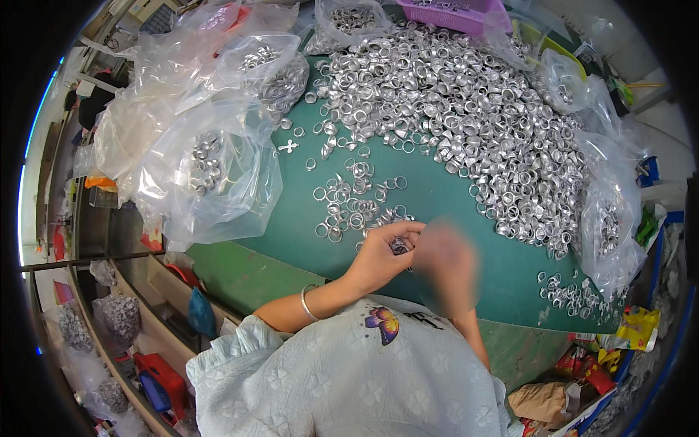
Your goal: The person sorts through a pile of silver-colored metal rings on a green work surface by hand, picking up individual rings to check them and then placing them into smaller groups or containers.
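Pale shirt (328, 382) nearest, rings (400, 246) in hand

Left grip (380, 256) holds rings; right grip (445, 266) is blurred, its state untellable. Beyond both, a ring spread (354, 207) and bigger heap (466, 98) seem unfinished on the bench (429, 182); bags (244, 215) leftward hold others.

L hand (380, 255) curled; R hand (445, 264) blurred, adj.
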The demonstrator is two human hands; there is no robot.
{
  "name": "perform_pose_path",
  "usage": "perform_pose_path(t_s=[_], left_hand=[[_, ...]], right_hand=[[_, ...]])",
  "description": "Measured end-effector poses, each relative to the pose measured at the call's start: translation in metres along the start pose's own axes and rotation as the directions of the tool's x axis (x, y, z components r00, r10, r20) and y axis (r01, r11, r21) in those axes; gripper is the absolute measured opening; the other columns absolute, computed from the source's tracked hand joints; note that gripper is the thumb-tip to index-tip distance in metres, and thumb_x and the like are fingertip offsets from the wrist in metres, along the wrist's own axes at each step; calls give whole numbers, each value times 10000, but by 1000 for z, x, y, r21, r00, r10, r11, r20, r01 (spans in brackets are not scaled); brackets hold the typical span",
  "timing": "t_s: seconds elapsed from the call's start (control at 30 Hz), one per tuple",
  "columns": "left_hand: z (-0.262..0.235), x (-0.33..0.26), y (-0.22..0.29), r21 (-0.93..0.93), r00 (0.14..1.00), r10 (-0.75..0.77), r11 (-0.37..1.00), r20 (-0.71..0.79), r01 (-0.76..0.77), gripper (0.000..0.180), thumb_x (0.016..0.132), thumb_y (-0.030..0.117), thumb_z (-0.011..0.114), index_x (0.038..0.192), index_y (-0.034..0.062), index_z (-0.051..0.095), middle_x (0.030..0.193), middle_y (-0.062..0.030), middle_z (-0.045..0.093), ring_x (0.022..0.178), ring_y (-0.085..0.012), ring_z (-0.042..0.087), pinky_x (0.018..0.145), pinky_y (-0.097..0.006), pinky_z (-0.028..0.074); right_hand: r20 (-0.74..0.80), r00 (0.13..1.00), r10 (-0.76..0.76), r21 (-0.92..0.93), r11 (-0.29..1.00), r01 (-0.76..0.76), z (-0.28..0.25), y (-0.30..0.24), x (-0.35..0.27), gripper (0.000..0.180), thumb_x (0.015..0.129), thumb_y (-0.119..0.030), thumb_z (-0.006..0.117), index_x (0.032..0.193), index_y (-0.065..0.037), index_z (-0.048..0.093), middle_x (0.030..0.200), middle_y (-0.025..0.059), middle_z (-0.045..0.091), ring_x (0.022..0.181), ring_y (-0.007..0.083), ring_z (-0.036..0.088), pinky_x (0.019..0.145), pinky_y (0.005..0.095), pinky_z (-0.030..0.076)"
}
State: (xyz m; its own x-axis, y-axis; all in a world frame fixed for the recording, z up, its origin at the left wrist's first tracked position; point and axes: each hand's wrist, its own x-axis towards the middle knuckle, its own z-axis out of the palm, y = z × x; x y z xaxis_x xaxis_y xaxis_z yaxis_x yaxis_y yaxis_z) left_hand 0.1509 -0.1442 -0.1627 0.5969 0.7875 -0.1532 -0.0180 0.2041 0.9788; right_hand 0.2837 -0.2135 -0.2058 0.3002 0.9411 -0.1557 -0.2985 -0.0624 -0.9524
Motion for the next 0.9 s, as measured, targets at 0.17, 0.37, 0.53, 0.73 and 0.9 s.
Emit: perform_pose_path(t_s=[0.17, 0.37, 0.53, 0.73, 0.9], left_hand=[[5, -10, 4, 53, 999, 33, 998, -9, -33, 334, 745, 17, 642, 1074, 2, 590, 785, -26, 604, 675, -54, 513, 598, -205, 447], [4, -18, 8, -42, 998, -65, 997, 24, 66, 322, 768, 16, 622, 1088, 6, 587, 795, -34, 605, 627, -57, 508, 528, -183, 426], [-2, -17, -1, -312, 978, -182, 928, 99, 204, 214, 838, 112, 543, 995, -29, 577, 738, -49, 567, 522, -52, 437, 442, -180, 337], [-18, -14, -10, -581, 965, -244, 773, 99, 255, 248, 875, 223, 471, 929, -9, 540, 725, -80, 553, 498, -69, 423, 386, -187, 280], [-42, -4, -22, -587, 972, -208, 802, -108, 106, 226, 864, 200, 500, 845, -12, 578, 703, -68, 562, 514, -88, 452, 379, -213, 308]], right_hand=[[21, 1000, -19, -47, 999, 20, 0, -8, -11, 157, 800, -116, 597, 919, -15, 578, 869, 59, 599, 771, 127, 566, 660, 257, 464], [37, 997, -70, -183, 980, 76, -4, -4, -16, 168, 797, -117, 600, 928, -13, 582, 875, 65, 603, 787, 151, 577, 684, 279, 468], [64, 988, -142, -308, 939, 155, -2, -3, -15, 144, 792, -98, 599, 909, -15, 587, 826, 46, 591, 737, 151, 566, 649, 281, 458], [74, 978, 193, 20, 981, -195, -5, -14, 2, 161, 757, -84, 644, 893, -6, 605, 660, -4, 533, 581, 96, 500, 521, 215, 384], [131, 964, -232, -676, 690, 258, 17, -14, 68, 249, 701, -105, 698, 931, -39, 628, 603, 34, 500, 524, 111, 474, 491, 242, 368]])
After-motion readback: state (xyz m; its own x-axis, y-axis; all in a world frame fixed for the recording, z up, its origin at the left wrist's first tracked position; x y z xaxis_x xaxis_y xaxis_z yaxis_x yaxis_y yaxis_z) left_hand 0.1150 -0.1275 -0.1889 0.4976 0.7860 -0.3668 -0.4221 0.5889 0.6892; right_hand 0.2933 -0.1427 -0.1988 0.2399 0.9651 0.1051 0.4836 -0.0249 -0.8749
